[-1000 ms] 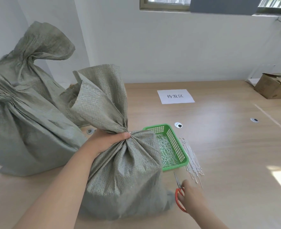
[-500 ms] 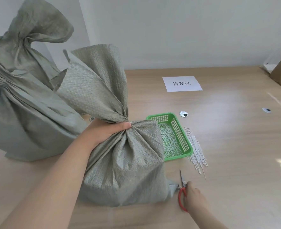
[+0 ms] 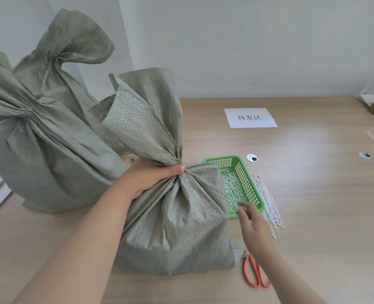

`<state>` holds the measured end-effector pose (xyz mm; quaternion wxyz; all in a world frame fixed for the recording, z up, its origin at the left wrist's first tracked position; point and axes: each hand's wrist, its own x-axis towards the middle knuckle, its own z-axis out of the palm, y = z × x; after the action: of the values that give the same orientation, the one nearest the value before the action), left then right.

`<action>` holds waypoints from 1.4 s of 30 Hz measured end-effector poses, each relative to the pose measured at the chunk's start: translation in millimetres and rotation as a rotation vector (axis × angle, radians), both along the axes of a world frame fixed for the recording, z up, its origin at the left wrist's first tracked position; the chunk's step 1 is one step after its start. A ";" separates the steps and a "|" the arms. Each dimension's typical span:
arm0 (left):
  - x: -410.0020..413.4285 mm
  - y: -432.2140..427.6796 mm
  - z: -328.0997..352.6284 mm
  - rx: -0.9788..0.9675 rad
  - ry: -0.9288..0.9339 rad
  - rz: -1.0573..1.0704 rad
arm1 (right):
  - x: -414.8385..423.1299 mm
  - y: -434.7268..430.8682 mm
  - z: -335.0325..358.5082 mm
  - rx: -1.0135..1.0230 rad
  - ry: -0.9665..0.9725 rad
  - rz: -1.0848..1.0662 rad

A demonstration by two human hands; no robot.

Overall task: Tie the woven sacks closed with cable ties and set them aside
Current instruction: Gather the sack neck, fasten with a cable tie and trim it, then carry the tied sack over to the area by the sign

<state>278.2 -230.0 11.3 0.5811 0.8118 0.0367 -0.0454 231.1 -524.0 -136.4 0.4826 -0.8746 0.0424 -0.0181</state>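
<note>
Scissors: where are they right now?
In the head view, the scissors lie on the table at lower right, beside the front sack's bottom corner.

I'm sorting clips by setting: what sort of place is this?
Likely a packing or dispatch room: bunched grey-green woven sacks on a wooden table, white cable ties, and a white paper sign reading 待发区.

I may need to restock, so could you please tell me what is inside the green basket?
The green basket holds a heap of thin pale strips; the sack hides its left part and whatever lies there.
</note>
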 end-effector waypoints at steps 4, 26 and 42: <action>1.7 3.8 0.6 -0.008 -0.013 -0.003 | -12.9 24.5 66.7 0.337 -0.187 0.245; -137.7 51.3 -103.6 -0.046 -0.114 0.031 | -24.0 68.7 86.8 0.460 0.105 0.204; -102.1 102.6 -22.1 -0.113 -0.257 -0.024 | -26.3 123.6 150.4 0.495 -0.038 0.131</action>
<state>176.1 -127.4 -10.8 0.6253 0.7772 -0.0502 0.0498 204.8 -400.4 14.0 0.6829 -0.7302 -0.0204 0.0079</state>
